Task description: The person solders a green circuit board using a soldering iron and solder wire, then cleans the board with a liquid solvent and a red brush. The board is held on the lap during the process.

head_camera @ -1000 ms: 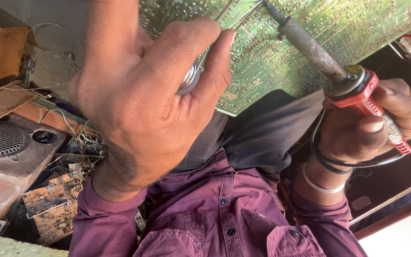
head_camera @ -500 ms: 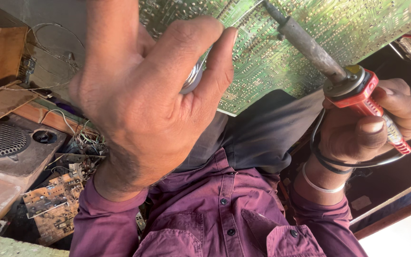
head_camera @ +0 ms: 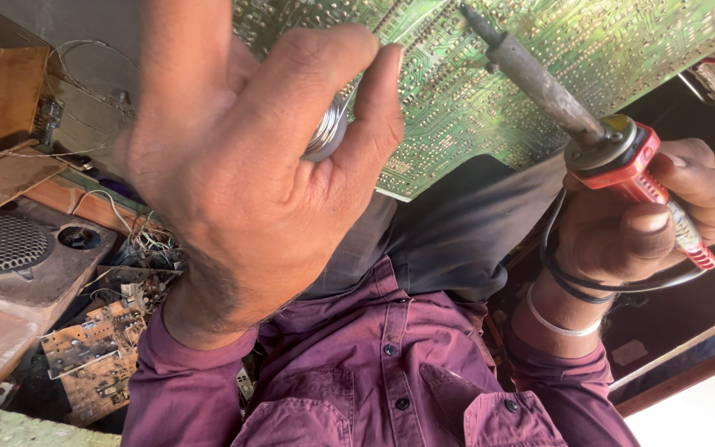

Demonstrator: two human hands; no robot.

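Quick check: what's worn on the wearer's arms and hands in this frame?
Both hands are bare, no gloves. The left hand and right hand come out of long maroon shirt sleeves that end at the wrists. The shirt has dark buttons. A thin silver bangle circles the right wrist. No rings or watch are visible.

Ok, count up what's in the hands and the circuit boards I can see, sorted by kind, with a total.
Red-handled soldering iron, in the right hand: 1
Silvery coil of solder wire, in the left hand: 1
Green circuit board: 1
Brown circuit boards: 2
Total: 5
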